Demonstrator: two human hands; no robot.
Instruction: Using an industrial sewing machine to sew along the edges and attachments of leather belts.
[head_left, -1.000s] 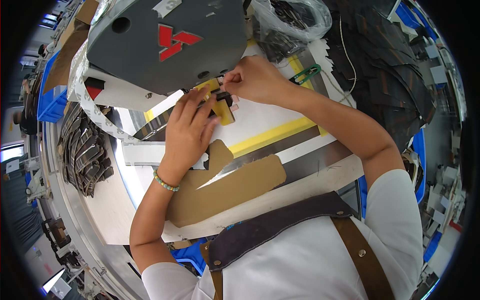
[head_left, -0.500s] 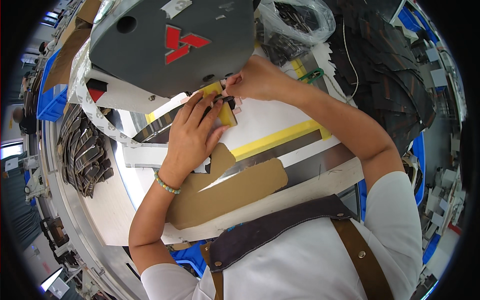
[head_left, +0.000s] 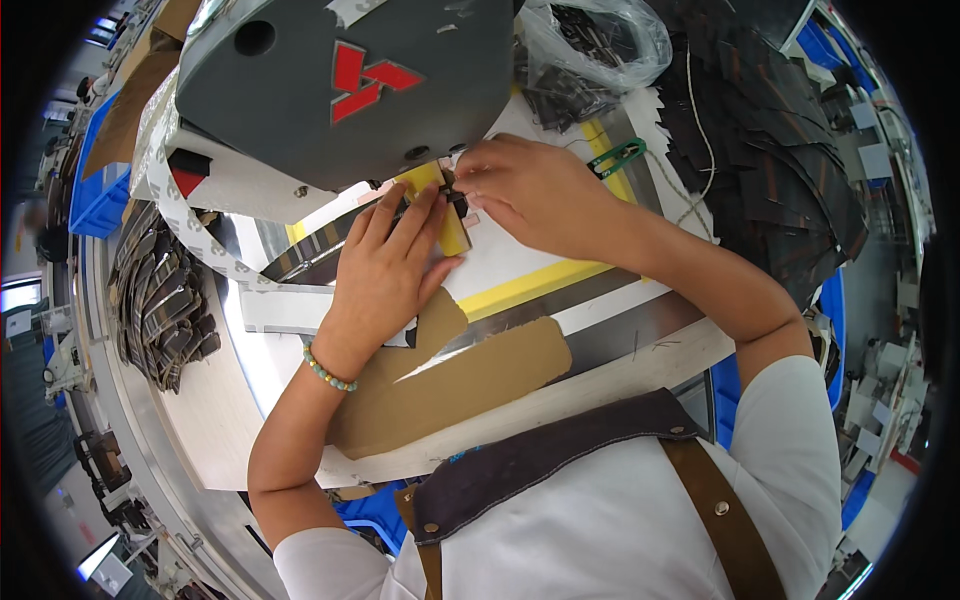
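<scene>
The left hand (head_left: pixel 383 268) lies spread on a yellow block (head_left: pixel 456 238), behind cardboard (head_left: pixel 480 372) near the counter's (head_left: pixel 622 372) front edge; the right hand (head_left: pixel 530 200) is curled, its grasp unclear.

"How does the left hand (head_left: pixel 382 268) lie?"
"Palm down, fingers stretched forward and slightly apart, thumb (head_left: pixel 437 277) out to the right."
"And the right hand (head_left: pixel 530 195)?"
"Fingers bent, tips just beside the left fingertips; whether they pinch, I can't tell."
"Arms?"
"Left forearm (head_left: pixel 295 425) comes up from below its hand; right forearm (head_left: pixel 690 255) slants down rightward from its hand."
</scene>
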